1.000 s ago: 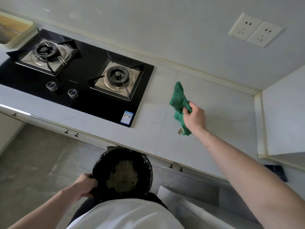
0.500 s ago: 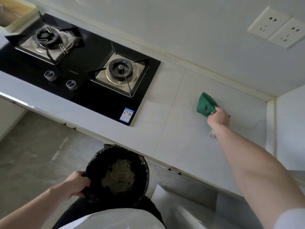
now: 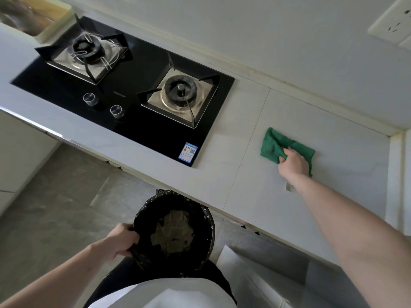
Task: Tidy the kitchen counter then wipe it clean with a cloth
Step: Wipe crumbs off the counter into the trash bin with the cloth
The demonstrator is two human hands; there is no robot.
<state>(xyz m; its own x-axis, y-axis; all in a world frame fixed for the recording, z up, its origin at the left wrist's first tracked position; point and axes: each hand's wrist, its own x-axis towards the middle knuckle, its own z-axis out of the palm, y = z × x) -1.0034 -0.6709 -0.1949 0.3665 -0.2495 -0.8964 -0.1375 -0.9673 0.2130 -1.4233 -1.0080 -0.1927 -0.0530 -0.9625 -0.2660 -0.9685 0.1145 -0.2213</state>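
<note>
A green cloth lies bunched on the pale counter, right of the stove. My right hand grips its near end and presses it onto the counter surface. My left hand grips the left rim of a round bin lined with a black bag, held below the counter's front edge. Crumpled brownish waste lies inside the bin.
A black glass gas stove with two burners and two knobs fills the counter's left part. A cream tray stands at the far left corner. Wall sockets are at upper right. A side wall bounds the counter on the right.
My right hand brought the cloth from the air down onto the counter, then slid it leftward over the surface. The small crumbs seen beside the cloth are no longer visible. The bin stayed put.
</note>
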